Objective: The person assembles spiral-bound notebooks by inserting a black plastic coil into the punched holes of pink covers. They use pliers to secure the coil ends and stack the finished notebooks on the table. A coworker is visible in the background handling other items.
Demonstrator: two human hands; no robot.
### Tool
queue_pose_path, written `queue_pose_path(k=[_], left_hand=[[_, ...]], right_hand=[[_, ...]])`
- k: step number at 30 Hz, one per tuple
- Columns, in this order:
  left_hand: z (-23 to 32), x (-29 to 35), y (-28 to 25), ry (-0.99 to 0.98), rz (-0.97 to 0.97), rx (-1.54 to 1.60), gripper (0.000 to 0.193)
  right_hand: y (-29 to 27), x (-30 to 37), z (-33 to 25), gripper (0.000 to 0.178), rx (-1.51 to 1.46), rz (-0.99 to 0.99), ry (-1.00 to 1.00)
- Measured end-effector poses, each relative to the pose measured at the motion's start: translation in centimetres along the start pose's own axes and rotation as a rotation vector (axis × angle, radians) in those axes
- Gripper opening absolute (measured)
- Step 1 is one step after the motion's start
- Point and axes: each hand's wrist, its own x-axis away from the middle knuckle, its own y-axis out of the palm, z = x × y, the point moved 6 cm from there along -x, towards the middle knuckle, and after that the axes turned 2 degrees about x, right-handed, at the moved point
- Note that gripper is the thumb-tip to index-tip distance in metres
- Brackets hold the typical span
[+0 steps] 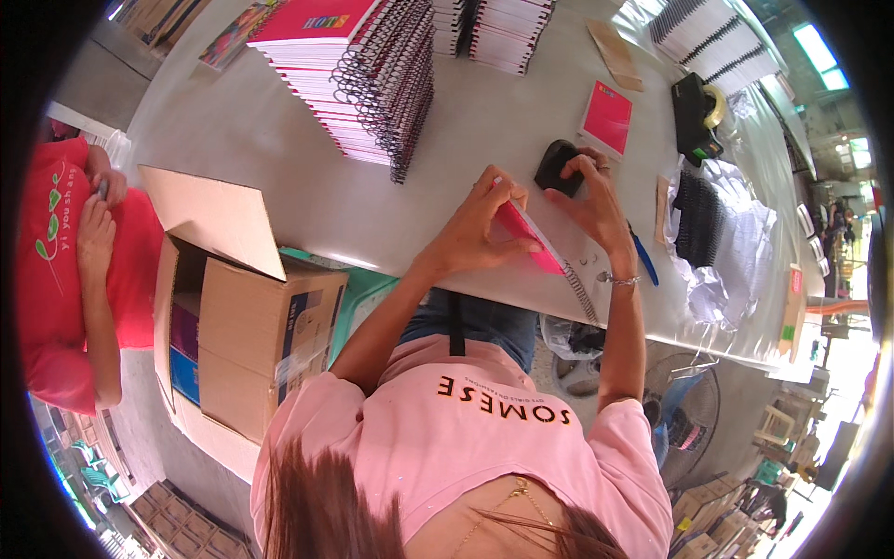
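Gripping pink notebook [529, 244] between thumb and fingers of left hand [489, 222], tilted, close to near edge of bench [484, 121], with spiral coil [581, 296] at notebook's near corner. Curling right hand [593, 191] against small black object [555, 168]; cannot tell whether gripped. Open room far of left hand, between tall notebook stack [321, 88] and black object. Tighter on right, with blue tool [643, 257], crumpled white wrapping [745, 228].

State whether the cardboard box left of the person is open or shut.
Open: the cardboard box has a raised flap, exposing its dark interior.
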Motion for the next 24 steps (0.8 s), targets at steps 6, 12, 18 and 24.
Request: queue_pose_path(k=[6, 12, 18, 24], left_hand=[[-0.8, 0.1, 0.2, -0.058, -0.017, 0.004, 0.074], [-1.8, 0.3, 0.2, -0.133, 0.004, 0.071, 0.099], [-1.9, 0.0, 0.4, -0.183, -0.036, 0.085, 0.091], [-2.2, 0.2, 0.6, -0.312, -0.056, 0.16, 0.082]], right_hand=[[0.7, 2.8, 0.7, 0.046, 0.217, 0.138, 0.034], [0.0, 3.6, 0.6, 0.046, -0.075, -0.045, 0.102], [-0.7, 8.3, 2.5, 0.052, -0.807, -0.122, 0.299], [-1.9, 11.3, 0.8, 0.06, -1.259, -0.19, 0.053]])
